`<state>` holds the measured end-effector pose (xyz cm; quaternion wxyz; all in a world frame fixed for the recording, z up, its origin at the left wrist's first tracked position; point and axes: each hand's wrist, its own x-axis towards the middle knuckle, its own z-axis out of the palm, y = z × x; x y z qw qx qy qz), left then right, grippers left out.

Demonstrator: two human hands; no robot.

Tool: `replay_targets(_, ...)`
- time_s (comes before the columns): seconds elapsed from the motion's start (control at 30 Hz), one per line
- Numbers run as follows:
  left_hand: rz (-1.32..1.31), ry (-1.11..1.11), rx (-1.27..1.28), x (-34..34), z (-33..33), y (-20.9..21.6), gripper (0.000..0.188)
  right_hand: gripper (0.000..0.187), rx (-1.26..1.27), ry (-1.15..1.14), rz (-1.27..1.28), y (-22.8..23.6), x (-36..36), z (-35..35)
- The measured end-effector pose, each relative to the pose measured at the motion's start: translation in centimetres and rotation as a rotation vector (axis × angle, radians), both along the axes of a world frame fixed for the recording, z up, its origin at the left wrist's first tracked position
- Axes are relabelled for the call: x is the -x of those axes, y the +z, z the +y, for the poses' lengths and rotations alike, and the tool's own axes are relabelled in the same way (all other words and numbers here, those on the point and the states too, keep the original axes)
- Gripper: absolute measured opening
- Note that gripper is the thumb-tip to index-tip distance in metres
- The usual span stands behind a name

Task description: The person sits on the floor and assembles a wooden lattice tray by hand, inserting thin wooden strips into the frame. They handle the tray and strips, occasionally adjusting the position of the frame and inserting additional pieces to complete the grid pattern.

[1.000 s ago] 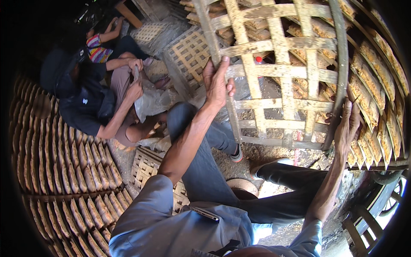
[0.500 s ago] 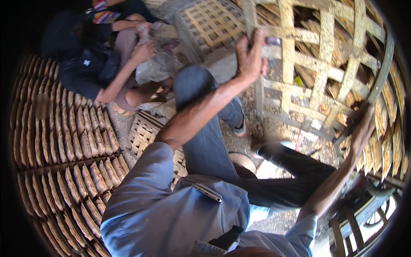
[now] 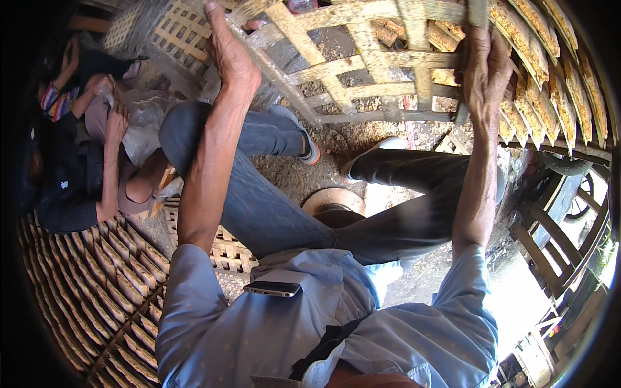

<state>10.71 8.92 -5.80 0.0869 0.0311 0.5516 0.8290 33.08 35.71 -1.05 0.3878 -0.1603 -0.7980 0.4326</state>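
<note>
My two hands hold an open-weave bamboo lattice panel (image 3: 323,70) by its opposite sides, out ahead of me. My left hand (image 3: 234,59) is closed on the left edge bar, with the thumb along the near face and the fingers mostly behind it. At the right edge, my right hand (image 3: 486,74) wraps around the frame bar. The far part of the panel runs out of view at the top. Through its gaps show the littered ground and some stacked slabs.
Rows of thin brown slabs on racks stand at right (image 3: 556,84) and lower left (image 3: 84,284). A co-worker (image 3: 71,174) sits at left by a plastic bag (image 3: 139,139). More woven panels (image 3: 181,32) lean behind. A round stool (image 3: 333,202) is between my legs. A phone (image 3: 273,288) sits in my shirt pocket.
My view has swung to the right, so the co-worker and left rack sit farther left. The lattice panel now spans squarely between my raised arms, with both hands still on it.
</note>
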Motion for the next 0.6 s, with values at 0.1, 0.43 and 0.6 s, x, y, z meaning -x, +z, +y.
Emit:
replay_targets(0.1, 0.037, 0.023, 0.063, 0.9, -0.6, -0.2, 0.075, 0.039, -0.159, -0.119, -0.198, 0.2, 0.1, 0.0)
replay_targets(0.43, 0.124, 0.005, -0.010, 0.5, -1.0, 2.0, 0.061, 0.040, -0.302, -0.114, -0.067, 1.9, 1.2, -2.0)
replay_targets(0.6, 0.197, 0.040, 0.059, 1.5, -0.7, 2.7, 0.056, 0.040, -0.157, -0.076, -0.153, 1.5, 0.9, -0.5)
